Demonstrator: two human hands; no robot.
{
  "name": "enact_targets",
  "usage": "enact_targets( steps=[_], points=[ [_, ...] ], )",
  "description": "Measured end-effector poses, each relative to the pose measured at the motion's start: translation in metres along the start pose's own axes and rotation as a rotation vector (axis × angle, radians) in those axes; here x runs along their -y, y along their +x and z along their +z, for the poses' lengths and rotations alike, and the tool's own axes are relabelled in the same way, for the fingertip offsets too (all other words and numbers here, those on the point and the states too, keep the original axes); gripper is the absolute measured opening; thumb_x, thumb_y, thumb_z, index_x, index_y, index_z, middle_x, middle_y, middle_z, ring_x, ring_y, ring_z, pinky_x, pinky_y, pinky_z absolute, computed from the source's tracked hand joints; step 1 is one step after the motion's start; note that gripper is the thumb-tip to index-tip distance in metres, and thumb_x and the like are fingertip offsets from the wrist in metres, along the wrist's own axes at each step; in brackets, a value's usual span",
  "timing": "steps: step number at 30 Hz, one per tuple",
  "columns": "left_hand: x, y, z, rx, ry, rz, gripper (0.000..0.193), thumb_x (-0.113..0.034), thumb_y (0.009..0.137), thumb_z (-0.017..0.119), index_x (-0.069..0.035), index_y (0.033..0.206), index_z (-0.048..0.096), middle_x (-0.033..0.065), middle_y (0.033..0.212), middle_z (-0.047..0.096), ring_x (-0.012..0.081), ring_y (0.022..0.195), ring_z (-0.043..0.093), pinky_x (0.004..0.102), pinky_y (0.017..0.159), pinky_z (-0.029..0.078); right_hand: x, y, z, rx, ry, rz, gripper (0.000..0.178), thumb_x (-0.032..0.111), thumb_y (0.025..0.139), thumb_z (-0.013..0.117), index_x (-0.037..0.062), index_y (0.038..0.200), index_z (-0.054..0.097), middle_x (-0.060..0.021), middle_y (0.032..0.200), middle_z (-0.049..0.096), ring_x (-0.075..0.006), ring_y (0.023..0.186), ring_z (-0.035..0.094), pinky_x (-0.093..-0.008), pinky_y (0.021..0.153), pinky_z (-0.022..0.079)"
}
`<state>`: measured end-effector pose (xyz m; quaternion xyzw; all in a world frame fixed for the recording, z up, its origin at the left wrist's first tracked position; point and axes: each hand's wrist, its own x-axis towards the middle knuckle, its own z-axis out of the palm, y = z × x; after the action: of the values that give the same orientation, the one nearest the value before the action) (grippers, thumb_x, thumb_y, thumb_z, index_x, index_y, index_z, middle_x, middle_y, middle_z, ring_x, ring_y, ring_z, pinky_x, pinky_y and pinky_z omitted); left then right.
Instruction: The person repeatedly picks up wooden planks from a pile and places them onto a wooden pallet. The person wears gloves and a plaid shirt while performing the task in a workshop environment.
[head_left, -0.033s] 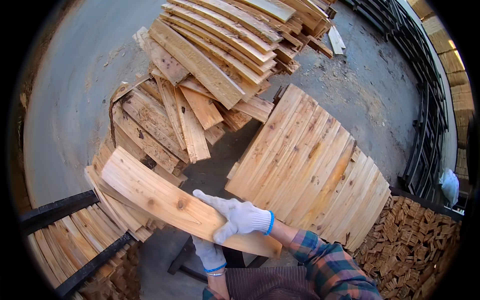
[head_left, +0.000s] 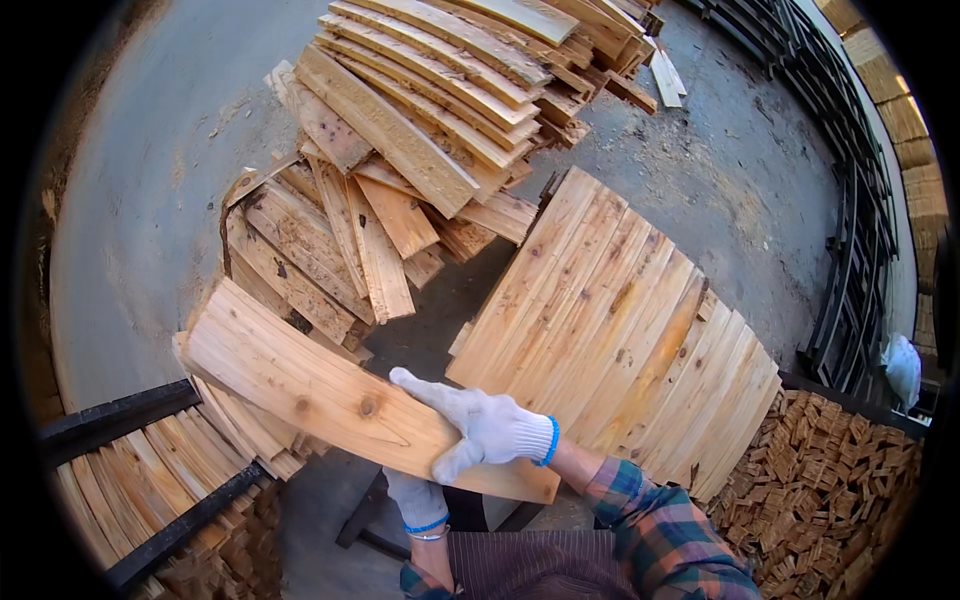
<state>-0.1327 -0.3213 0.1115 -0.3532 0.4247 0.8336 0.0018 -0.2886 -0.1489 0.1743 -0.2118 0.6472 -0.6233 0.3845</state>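
Grey floor [head_left: 740, 160] stretches past the far side of the board row [head_left: 600, 330], whose light planks lie flat, edge to edge, apparently so that they stay even; dark metal frames [head_left: 850, 250] stand to the row's right; short wood pieces [head_left: 820, 490] are heaped at its lower right. Beyond the row's upper left rises a rough-board stack [head_left: 430, 90], its layers roughly parallel, perhaps to save space; loose boards [head_left: 300, 240] lie crossed at the row's left, seemingly with little care for order. Between the board row and those lower on its left is the plank [head_left: 300, 385], broad and knotty; it slants, its near end just left of the row's lower side, its other end reaching up and away from the row. White-gloved, the right hand [head_left: 495, 430] pinches the plank toward its near end, thumb on the upper face, index finger stretched to the far edge, probably to steady it; the left hand [head_left: 418, 498] is below the plank, likely bearing weight; its fingers are hidden, so I cannot tell whether they are spread or closed; farther left of the row, black bars [head_left: 120, 425] flank more boards [head_left: 150, 475], presumably to keep them in line.
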Motion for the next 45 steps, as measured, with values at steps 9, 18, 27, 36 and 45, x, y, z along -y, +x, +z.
enact_targets(
  steps=[9, 18, 27, 36, 45],
  points=[
    [0.053, 0.021, 0.067, 0.35, -0.228, -0.177, 0.063, -0.039, 0.087, 0.07, -0.007, 0.136, 0.046, 0.014, 0.13, 0.056, 0.0275, 0.116, 0.057, 0.0409, 0.096, 0.05, -0.041, -0.155, -0.082, -0.352, -0.07, -0.006, 0.117, 0.005, 0.055, 0.086, 0.0103, 0.155, 0.026, -0.0191, 0.151, 0.041, -0.0336, 0.139, 0.042, -0.0376, 0.115, 0.035],
    [0.032, 0.048, 0.135, 0.587, 1.401, 0.64, 0.058, -0.038, 0.075, 0.082, -0.002, 0.116, 0.065, 0.0115, 0.11, 0.07, 0.0229, 0.096, 0.069, 0.0346, 0.082, 0.057, -0.059, -0.189, -0.083, -0.51, 0.318, 0.069, 0.082, 0.032, 0.076, 0.08, -0.0008, 0.142, 0.045, -0.0155, 0.125, 0.064, -0.0237, 0.116, 0.059, -0.0334, 0.101, 0.046],
    [0.111, 0.036, 0.212, 0.736, 1.019, -0.125, 0.058, -0.015, 0.072, 0.082, 0.0, 0.123, 0.059, 0.0077, 0.106, 0.07, 0.0166, 0.092, 0.066, 0.0299, 0.082, 0.054, -0.183, -0.204, -0.043, -0.95, 1.067, -0.183, 0.081, 0.042, 0.08, 0.079, -0.0065, 0.136, 0.048, -0.0125, 0.125, 0.062, -0.0163, 0.112, 0.058, -0.0309, 0.096, 0.047],
    [0.198, 0.074, 0.185, 0.504, 1.087, -0.057, 0.076, -0.006, 0.068, 0.082, 0.003, 0.135, 0.049, 0.0133, 0.107, 0.069, 0.0177, 0.087, 0.067, 0.0304, 0.079, 0.056, -0.206, -0.225, -0.066, -1.141, 0.727, 0.343, 0.084, 0.048, 0.074, 0.084, -0.0051, 0.131, 0.053, -0.0166, 0.118, 0.065, -0.0205, 0.107, 0.062, -0.0315, 0.092, 0.05],
    [0.209, 0.085, 0.168, 0.319, 1.493, 0.31, 0.105, -0.031, 0.061, 0.092, -0.001, 0.147, 0.04, 0.019, 0.106, 0.072, 0.0211, 0.089, 0.068, 0.0333, 0.08, 0.056, -0.231, -0.255, -0.061, -1.289, 1.152, 0.109, 0.072, 0.025, 0.072, 0.088, -0.0048, 0.128, 0.053, -0.0138, 0.112, 0.068, -0.02, 0.098, 0.066, -0.0312, 0.085, 0.054]
  ],
)
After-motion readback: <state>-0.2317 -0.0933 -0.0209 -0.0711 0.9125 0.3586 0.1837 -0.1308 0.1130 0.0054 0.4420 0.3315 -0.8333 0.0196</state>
